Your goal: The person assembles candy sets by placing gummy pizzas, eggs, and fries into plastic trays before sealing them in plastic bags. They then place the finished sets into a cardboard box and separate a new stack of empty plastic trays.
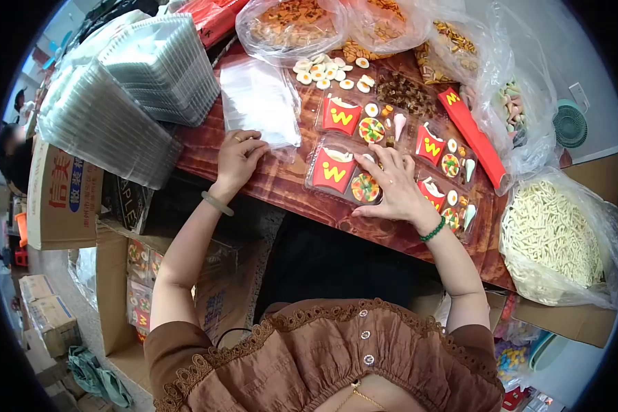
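Note:
My left hand [239, 159] is at the lower corner of a pile of clear plastic bags [259, 99], thumb and fingers pinched together at the bag edge. My right hand [395, 185] lies spread over the right part of a clear tray [310, 180], covering some of its pieces. In that tray show a red fries-box piece [332, 170] with a yellow mark and a round pizza-like piece [365, 187]. Behind it is a similar filled tray [343, 113]. Two more filled trays [429, 145] lie to the right, one partly behind my right hand.
Stacked clear plastic trays [161, 69] stand on the left. Small fried-egg pieces [323, 71] and brown pieces [405, 93] lie behind the trays. A long red strip [475, 141] and a bag of pale sticks [553, 233] are right. Bags of orange pieces [295, 24] line the back.

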Tool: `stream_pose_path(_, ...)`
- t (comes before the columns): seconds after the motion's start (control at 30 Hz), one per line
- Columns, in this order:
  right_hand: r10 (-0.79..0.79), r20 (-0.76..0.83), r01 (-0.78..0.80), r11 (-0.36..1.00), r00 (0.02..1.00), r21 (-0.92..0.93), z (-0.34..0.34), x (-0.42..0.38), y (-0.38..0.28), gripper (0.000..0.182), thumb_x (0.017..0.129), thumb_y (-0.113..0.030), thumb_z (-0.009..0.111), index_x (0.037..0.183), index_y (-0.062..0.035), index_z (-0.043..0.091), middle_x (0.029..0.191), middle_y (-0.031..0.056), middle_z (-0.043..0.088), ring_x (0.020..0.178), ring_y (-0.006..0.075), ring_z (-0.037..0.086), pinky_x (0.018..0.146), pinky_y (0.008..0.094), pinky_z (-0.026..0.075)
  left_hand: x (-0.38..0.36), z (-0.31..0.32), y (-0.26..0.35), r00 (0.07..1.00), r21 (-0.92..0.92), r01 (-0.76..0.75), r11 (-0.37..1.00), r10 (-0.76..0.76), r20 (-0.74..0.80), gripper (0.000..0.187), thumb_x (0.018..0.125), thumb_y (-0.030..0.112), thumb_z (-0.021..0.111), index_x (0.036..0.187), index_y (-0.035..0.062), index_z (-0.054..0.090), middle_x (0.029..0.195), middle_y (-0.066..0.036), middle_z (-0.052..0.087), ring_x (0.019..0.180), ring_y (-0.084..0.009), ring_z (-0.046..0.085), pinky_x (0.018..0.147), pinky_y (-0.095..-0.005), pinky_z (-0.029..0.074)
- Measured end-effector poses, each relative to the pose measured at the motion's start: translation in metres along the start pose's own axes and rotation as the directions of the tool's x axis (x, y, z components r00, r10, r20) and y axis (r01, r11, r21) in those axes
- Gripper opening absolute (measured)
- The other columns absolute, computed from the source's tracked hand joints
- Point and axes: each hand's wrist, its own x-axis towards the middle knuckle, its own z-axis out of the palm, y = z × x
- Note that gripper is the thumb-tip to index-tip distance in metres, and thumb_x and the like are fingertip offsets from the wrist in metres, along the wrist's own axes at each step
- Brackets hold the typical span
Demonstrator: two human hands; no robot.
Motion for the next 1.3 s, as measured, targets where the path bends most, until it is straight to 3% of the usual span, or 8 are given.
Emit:
stream_pose_path(0.1,0.013,0.008,-0.013,1.000,1.000,0.006,-0.007,0.009,-0.006,0.097,0.062,-0.068,0.071,0.139,-0.0160,0.043,0.141,0.0163,0.036,0.131,0.0356,0.031,0.105,0.0544,0.020,0.009,-0.006,0.007,0.994,0.013,-0.093,0.996,0.094,-0.063,0.011,0.083,0.014,0.069,0.089,0.0050,0.071,0.090,-0.009,0.069,0.090,-0.0264,0.061,0.078,-0.0366,0.049)
stream_pose_path(0.17,0.024,-0.091,-0.016,0.996,0.996,0.090,-0.008,0.025,-0.012,0.091,0.067,-0.062,0.072,0.139,-0.0167,0.042,0.141,0.0137,0.038,0.131,0.0327,0.033,0.105,0.0537,0.021,0.011,-0.009,0.014,0.965,-0.078,0.261,0.962,-0.259,0.032,0.017,0.092,0.018,0.059,0.094,0.0042,0.067,0.086,-0.012,0.068,0.082,-0.0288,0.063,0.074,-0.0366,0.049)
stream_pose_path(0.27,-0.067,-0.281,0.107,0.986,0.957,0.128,-0.004,0.080,-0.033,0.080,0.067,-0.028,0.080,0.138,-0.0164,0.045,0.138,0.0130,0.041,0.122,0.0288,0.042,0.099,0.0434,0.031,0.015,-0.009,0.021,0.945,-0.052,0.315,0.948,-0.308,0.107,0.024,0.097,0.024,0.050,0.099,0.0042,0.063,0.086,-0.015,0.067,0.079,-0.0296,0.064,0.071,-0.0370,0.049)
stream_pose_path(0.53,-0.154,-0.208,0.161,0.987,0.966,0.018,0.045,0.178,-0.042,0.028,0.073,-0.019,0.074,0.098,-0.0127,0.064,0.097,0.0033,0.059,0.101,0.0233,0.053,0.086,0.0405,0.038,0.011,-0.009,0.016,0.964,-0.281,0.247,0.927,-0.205,0.171,0.044,0.094,0.034,0.055,0.123,0.0003,0.054,0.101,-0.018,0.066,0.089,-0.0311,0.066,0.075,-0.0361,0.050)
stream_pose_path(0.6,-0.134,-0.322,0.175,0.979,0.937,0.105,0.044,0.164,-0.031,0.028,0.077,-0.021,0.072,0.101,-0.0112,0.063,0.101,0.0050,0.060,0.101,0.0245,0.055,0.086,0.0406,0.039,0.008,-0.005,0.017,0.995,-0.037,0.014,0.999,-0.010,0.098,0.040,0.092,0.028,0.057,0.120,-0.0004,0.057,0.102,-0.019,0.066,0.091,-0.0322,0.066,0.077,-0.0383,0.050)
stream_pose_path(0.87,-0.024,-0.024,0.026,0.994,0.999,0.103,-0.009,0.019,-0.005,0.104,0.053,-0.060,0.081,0.134,-0.0056,0.043,0.130,0.0182,0.046,0.121,0.0358,0.042,0.101,0.0477,0.034,0.015,-0.008,0.028,0.978,-0.042,0.192,0.980,-0.188,0.092,0.014,0.089,0.010,0.060,0.093,-0.0029,0.063,0.082,-0.017,0.067,0.074,-0.0330,0.065,0.067,-0.0383,0.050)
stream_pose_path(1.07,-0.015,-0.010,0.016,0.999,1.000,0.045,0.005,0.022,-0.026,0.102,0.055,-0.060,0.079,0.136,-0.0091,0.042,0.134,0.0182,0.041,0.122,0.0359,0.039,0.101,0.0477,0.030,0.014,0.007,0.014,0.966,-0.138,0.241,0.961,-0.224,0.128,0.021,0.079,0.011,0.074,0.089,-0.0033,0.063,0.074,-0.010,0.065,0.068,-0.0159,0.062,0.063,-0.0323,0.048)
stream_pose_path(1.3,-0.044,-0.064,0.046,0.998,0.997,0.036,0.025,0.033,-0.026,0.098,0.056,-0.053,0.079,0.138,-0.0122,0.042,0.135,0.0159,0.040,0.122,0.0335,0.039,0.101,0.0460,0.030,0.020,-0.001,0.024,0.946,-0.074,0.256,0.964,-0.234,0.226,0.030,0.072,0.019,0.079,0.089,-0.0006,0.063,0.075,-0.012,0.067,0.070,-0.0209,0.066,0.065,-0.0323,0.050)
